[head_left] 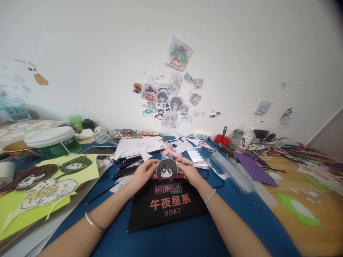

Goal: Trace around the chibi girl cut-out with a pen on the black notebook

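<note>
A paper cutout (166, 171) of a dark-haired cartoon head is held upright above a black booklet (144, 214) with pink lettering. My left hand (143, 175) pinches the cutout's left edge, its fingers closed. On the other side, my right hand (190, 172) is closed around a slim pen-like tool (191, 164) and touches the cutout's right edge. Whether that tool is a pen or a knife I cannot make out. Just behind the cutout lies a pink object (171, 150). Several dark marker pens (128, 163) are beside my left hand, and a thin black pen (103, 191) lies further left.
Yellow paper sheets (57, 200) with cutouts spread at left, near a white-lidded tub (50, 137). A phone (99, 150) lies behind. To the right are a clear plastic roll (232, 173), purple sheet (255, 168), red cup (222, 139) and bottles (236, 137). Drawings cover the wall.
</note>
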### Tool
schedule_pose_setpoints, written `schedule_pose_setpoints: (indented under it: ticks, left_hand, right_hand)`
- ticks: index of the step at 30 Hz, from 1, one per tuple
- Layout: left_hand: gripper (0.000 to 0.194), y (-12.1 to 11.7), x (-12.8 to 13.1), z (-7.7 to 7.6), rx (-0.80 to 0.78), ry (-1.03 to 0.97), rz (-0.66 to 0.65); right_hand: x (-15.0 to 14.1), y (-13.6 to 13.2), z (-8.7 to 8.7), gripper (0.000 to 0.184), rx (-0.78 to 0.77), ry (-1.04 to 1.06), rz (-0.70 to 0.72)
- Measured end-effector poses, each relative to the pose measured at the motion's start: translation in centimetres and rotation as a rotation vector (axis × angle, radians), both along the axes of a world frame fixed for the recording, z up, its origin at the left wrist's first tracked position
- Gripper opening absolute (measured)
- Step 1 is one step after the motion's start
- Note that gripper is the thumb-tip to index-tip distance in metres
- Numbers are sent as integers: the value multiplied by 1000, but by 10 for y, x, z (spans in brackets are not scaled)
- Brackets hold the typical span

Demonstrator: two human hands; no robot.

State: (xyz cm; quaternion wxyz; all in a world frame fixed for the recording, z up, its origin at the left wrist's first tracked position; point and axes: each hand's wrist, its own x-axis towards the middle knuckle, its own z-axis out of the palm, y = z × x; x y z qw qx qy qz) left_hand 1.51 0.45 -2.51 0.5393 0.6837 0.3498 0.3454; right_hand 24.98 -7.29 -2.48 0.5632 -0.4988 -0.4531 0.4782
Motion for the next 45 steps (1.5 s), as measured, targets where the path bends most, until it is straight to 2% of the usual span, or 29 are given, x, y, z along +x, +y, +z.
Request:
schedule_pose_setpoints:
  ticks: [5,10,13,16,21,25,29,32,35,38,42,45]
  left_hand:
    - [38,-5,0,7,-42,51,-36]
    - [35,-11,-3,18,-20,150,-144]
    - [33,-18,-2,22,9,234,-242]
    - [33,-25,3,24,54,264,-295]
    - [34,-32,3,28,130,238,-332]
    - [48,-40,-5,33,176,285,-397]
    - [82,-53,-6,42,327,424,-345]
    - [78,-61,-3,46,424,549,-329]
    - [86,-67,0,42,479,613,-354]
    - [99,-70,1,30,503,608,-424]
    - [115,-68,2,15,512,562,-504]
    - [110,-65,1,11,524,543,-494]
  right_hand:
    - [-4,-7,8,23,22,-15,-1]
    - [-7,-18,23,47,120,-60,-41]
    - [-7,-26,34,52,207,-93,-94]
    - [-11,-36,44,44,266,-135,-71]
    - [-26,-52,58,25,249,-191,93]
    - [-27,-61,70,13,287,-244,147]
    - [-14,-60,77,10,426,-274,140]
    - [-5,-55,73,13,436,-264,156]
    - [0,-52,65,18,465,-261,121]
    - [5,-56,59,12,483,-251,96]
    - [13,-67,57,14,445,-222,144]
    - [9,-73,57,10,447,-212,123]
